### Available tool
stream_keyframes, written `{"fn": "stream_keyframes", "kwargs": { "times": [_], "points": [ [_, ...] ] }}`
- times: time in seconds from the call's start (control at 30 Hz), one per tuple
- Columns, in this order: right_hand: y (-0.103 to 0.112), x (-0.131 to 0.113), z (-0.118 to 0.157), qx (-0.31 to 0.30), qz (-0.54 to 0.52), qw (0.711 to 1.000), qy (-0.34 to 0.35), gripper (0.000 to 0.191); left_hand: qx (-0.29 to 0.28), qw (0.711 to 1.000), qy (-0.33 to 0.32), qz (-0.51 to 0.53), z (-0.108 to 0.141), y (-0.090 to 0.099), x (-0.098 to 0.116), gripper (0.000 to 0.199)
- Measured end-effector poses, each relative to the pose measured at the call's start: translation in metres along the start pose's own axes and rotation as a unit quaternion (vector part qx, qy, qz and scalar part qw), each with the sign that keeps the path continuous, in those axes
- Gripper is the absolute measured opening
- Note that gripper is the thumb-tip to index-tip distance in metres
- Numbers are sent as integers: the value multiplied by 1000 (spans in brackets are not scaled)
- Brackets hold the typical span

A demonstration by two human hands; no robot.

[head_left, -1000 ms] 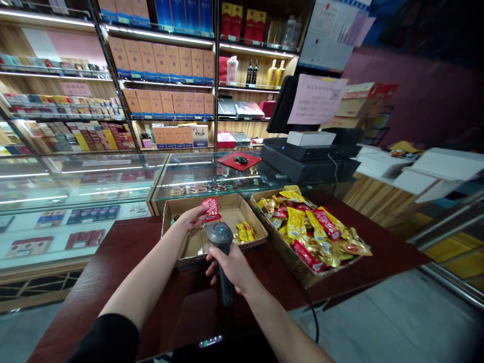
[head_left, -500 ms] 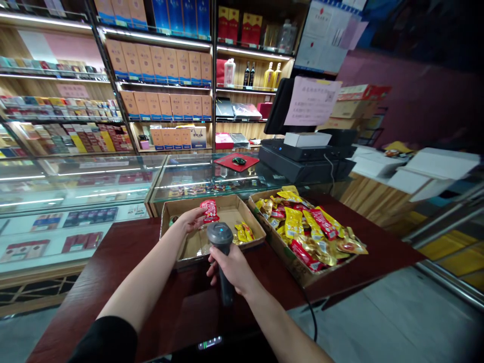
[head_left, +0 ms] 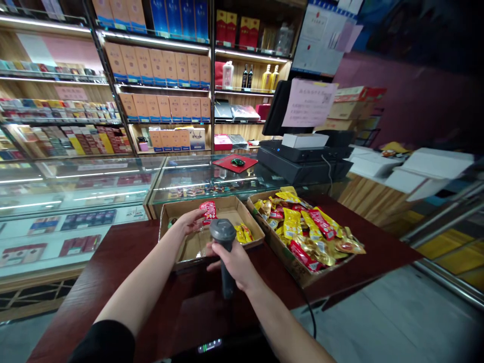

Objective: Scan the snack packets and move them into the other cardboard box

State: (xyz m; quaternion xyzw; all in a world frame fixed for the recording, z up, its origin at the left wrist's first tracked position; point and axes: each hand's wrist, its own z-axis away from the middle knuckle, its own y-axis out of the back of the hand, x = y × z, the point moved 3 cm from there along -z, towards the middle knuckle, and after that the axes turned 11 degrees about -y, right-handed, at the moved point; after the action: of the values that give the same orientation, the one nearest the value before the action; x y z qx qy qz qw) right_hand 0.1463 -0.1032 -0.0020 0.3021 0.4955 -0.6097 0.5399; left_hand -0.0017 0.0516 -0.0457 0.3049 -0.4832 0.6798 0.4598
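Observation:
My left hand (head_left: 192, 222) pinches a red snack packet (head_left: 208, 212) by its left side, above a shallow cardboard box (head_left: 191, 252). In my right hand (head_left: 236, 262) is a dark grey handheld barcode scanner (head_left: 223, 231), held upright by its handle with the head toward the packet. A few yellow packets (head_left: 244, 233) lie in the right part of that box. To its right stands a second cardboard box (head_left: 278, 249), heaped with yellow, gold and red snack packets (head_left: 302, 224).
Both boxes rest on a dark red wooden table (head_left: 124, 272). Behind it runs a glass display counter (head_left: 189, 176) with a mouse (head_left: 237, 162) on a red mat. A monitor (head_left: 278, 108) and a black cash drawer (head_left: 295, 164) stand at the back right. A cable (head_left: 313, 317) hangs near the table's front edge.
The scanner's head has risen slightly and shifted a little right. My left hand keeps the red packet in nearly the same place. The view has shifted slightly.

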Motion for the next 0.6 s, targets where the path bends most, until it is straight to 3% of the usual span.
{"fn": "stream_keyframes", "kwargs": {
  "times": [0.13, 0.27, 0.43, 0.6],
  "points": [
    [28, -27, -26, 84, 23, 994, 63, 20, -30, 999, -7, -19, 4, -6, -2, 13],
    [57, -59, -51, 112, -21, 993, 1, 17, -93, 995, -10, -44, 13, -30, 3, 20],
    [87, -94, -63, 89, -52, 993, -55, 6, -148, 984, -38, -88, 22, -88, 18, 26],
    [145, -136, -50, 96, -60, 991, -69, 7, -191, 974, -52, -109, 19, -169, 19, 23]
  ]
}}
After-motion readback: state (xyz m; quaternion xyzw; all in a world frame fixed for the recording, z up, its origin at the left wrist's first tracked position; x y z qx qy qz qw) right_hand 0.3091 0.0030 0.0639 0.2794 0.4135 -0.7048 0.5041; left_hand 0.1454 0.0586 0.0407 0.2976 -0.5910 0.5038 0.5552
